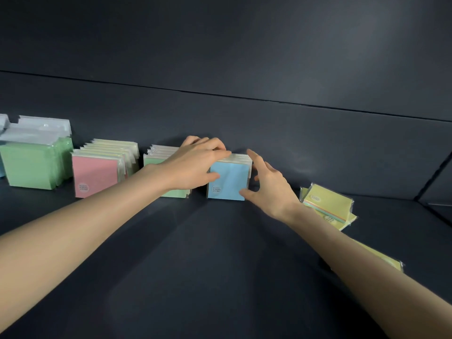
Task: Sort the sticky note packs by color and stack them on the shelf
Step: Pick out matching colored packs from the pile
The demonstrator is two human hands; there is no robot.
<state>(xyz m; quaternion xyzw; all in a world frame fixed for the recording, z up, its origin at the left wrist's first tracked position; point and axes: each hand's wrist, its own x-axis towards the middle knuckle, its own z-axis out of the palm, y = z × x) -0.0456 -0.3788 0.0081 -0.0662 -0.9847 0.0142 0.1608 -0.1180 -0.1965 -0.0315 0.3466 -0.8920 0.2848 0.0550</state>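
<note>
Upright rows of wrapped sticky note packs stand along the back of the dark shelf (pixel 195 253). A blue-fronted row (pixel 231 179) stands at the centre. My left hand (pixel 195 162) grips its top edge, fingers curled over the packs and thumb on the blue face. My right hand (pixel 267 189) is spread beside the row's right side, thumb touching the lower right corner of the front pack. Left of it stand a green-fronted row (pixel 175 193), partly hidden by my left arm, and a pink-fronted row (pixel 97 176). Loose yellow packs (pixel 329 204) lie at the right.
A larger green stack (pixel 31 167) with white-topped packaging stands at far left. Another yellow pack (pixel 381 258) lies under my right forearm. The shelf's back wall (pixel 244 118) rises right behind the rows, and a side panel (pixel 435 182) closes off the right.
</note>
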